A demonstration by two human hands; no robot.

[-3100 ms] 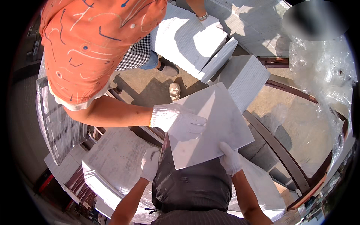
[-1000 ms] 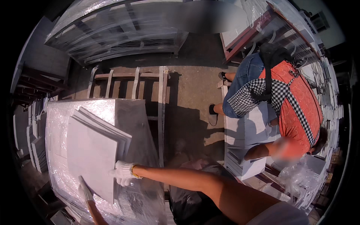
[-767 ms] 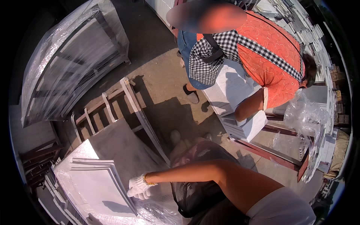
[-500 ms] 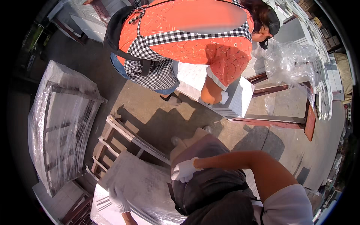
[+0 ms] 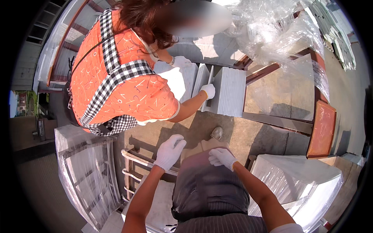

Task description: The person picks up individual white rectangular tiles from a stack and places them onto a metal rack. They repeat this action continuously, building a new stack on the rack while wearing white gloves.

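My left hand (image 5: pixel 169 152), in a white knit glove, is raised in front of me with the thumb apart from the fingers and nothing in it. In the same kind of glove, my right hand (image 5: pixel 222 158) hovers above my dark apron (image 5: pixel 211 186), its fingers loosely bent and holding nothing. Ahead of both hands, and apart from them, stands a row of pale grey slabs (image 5: pixel 229 91) on edge. A co-worker in an orange patterned shirt (image 5: pixel 124 93) leans over this row, one gloved hand (image 5: pixel 208 91) on a slab tipped away from the others.
Film-wrapped stacks stand at the left (image 5: pixel 91 174) and right (image 5: pixel 297 186). A wooden frame (image 5: pixel 130 171) is by my left arm, near a flat pale slab (image 5: pixel 161 198). Crumpled clear film (image 5: pixel 268 35) hangs over a reddish metal rack (image 5: pixel 293 124) at the far right.
My view has turned right toward the slab row. My left hand has left the flat slab and risen; both hands are now in front of me. The co-worker's hands now show at the slabs.
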